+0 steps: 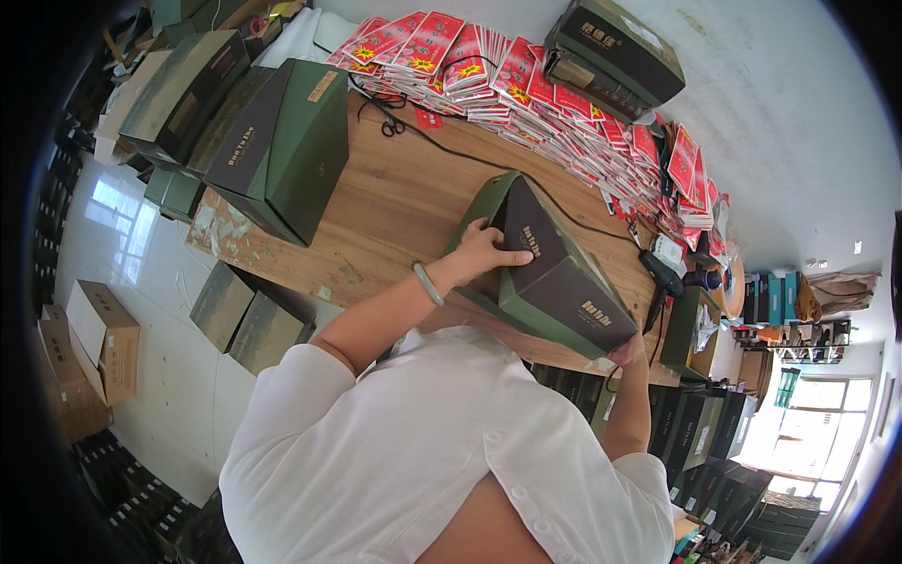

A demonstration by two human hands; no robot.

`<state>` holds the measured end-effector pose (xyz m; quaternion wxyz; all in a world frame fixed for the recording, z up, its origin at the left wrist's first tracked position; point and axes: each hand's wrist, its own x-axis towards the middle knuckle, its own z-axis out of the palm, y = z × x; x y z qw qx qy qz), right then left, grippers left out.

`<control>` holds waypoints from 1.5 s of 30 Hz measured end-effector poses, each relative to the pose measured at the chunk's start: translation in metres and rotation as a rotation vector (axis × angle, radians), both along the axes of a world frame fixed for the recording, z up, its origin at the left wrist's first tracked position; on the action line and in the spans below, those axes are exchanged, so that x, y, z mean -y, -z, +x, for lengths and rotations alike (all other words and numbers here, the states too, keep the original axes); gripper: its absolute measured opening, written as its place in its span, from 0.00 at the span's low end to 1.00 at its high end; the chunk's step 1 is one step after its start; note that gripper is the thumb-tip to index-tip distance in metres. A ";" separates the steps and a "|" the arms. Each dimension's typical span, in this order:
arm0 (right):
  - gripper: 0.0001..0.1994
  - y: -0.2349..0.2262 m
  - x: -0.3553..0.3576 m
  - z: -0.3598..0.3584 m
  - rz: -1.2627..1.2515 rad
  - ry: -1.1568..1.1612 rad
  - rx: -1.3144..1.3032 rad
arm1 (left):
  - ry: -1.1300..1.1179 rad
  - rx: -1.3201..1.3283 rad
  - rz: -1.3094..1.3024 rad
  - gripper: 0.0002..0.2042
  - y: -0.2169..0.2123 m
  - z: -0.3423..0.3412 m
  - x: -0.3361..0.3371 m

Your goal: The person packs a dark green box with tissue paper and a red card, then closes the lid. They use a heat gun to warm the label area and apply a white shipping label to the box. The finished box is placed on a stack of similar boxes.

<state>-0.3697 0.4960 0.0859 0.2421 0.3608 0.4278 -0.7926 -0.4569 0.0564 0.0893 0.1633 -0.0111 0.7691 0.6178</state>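
A shoe box (568,268), dark brown with green sides, stands tilted over the near edge of the wooden table, just in front of my body. My left hand (481,254) grips its left part, thumb pressed on the brown panel and fingers bent at the green edge. A dark gap shows beside that hand, so the box looks partly open; its inside is hidden. At the lower right corner my right hand (628,349) holds the box from the side, its fingers mostly out of sight behind it. A grey bangle (427,284) circles my left wrist.
Another green shoe box (282,150) stands on the wooden table (385,207) at left. Red-and-white printed packets (526,94) pile along the wall, with scissors (393,125) nearby. A black hair dryer (660,274) and cord lie at right. Cartons (103,329) stand on the floor.
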 end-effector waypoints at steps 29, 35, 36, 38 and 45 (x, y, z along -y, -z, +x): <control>0.34 0.080 0.062 0.029 0.769 -0.040 -0.046 | -0.053 0.018 0.049 0.37 0.093 0.049 0.042; 0.39 0.132 0.112 0.032 0.910 -0.176 -0.094 | 0.097 0.149 0.167 0.41 0.126 0.045 0.055; 0.38 0.123 0.119 0.028 0.979 -0.156 -0.142 | 0.058 0.251 0.207 0.43 0.121 0.046 0.059; 0.36 0.050 0.152 0.020 1.114 -0.139 -0.251 | -0.012 0.438 0.268 0.44 0.111 0.047 0.077; 0.24 -0.022 0.114 0.005 0.994 0.092 -0.568 | -0.424 0.182 0.114 0.46 0.057 0.007 0.146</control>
